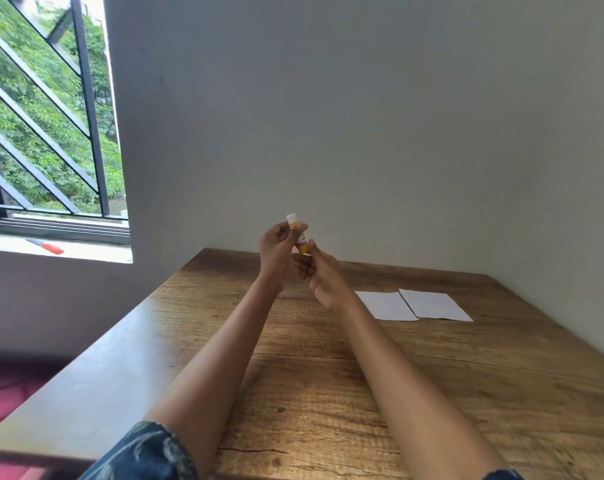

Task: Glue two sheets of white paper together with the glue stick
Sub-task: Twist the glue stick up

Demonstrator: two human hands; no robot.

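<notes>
While both sheets (414, 305) lie flat, left hand (276, 245) and right hand (314, 268) each grip the glue stick (298, 235).

Both bare forearms stretch forward, raised. The left hand (276, 245) curls its fingers in a pinch, thumb up; the right hand (316, 268) sits just below, fingers curled, touching the left.

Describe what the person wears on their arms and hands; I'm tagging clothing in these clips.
Both forearms are bare, and neither the left hand nor the right hand shows gloves, rings or a watch. A dark blue patterned sleeve covers the left upper arm.
</notes>
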